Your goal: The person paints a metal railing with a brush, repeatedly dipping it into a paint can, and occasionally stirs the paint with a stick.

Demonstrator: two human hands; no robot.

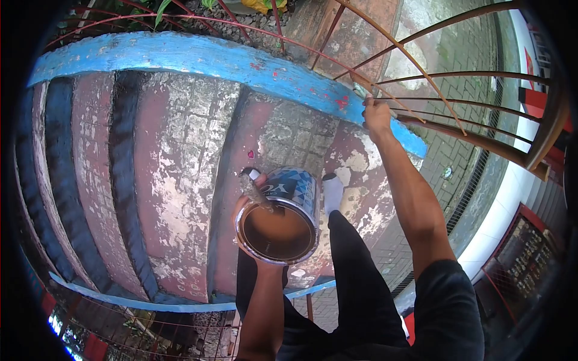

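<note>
A paint can with a blue and white label, brown paint inside, is held by my left hand, whose fingers wrap round its side. A stick or brush handle lies across the can's rim by the fingers of that hand. My right hand reaches out over the blue curb, fingers closed round a brush. The bristles are near the lower bars of the metal railing, which is partly brown and partly red; whether they touch is unclear.
Worn steps with peeling paint run down the left and middle. My feet, one in a light sock, stand on a step. Paving and a drain grate lie to the right. Gravel and plants are at the top.
</note>
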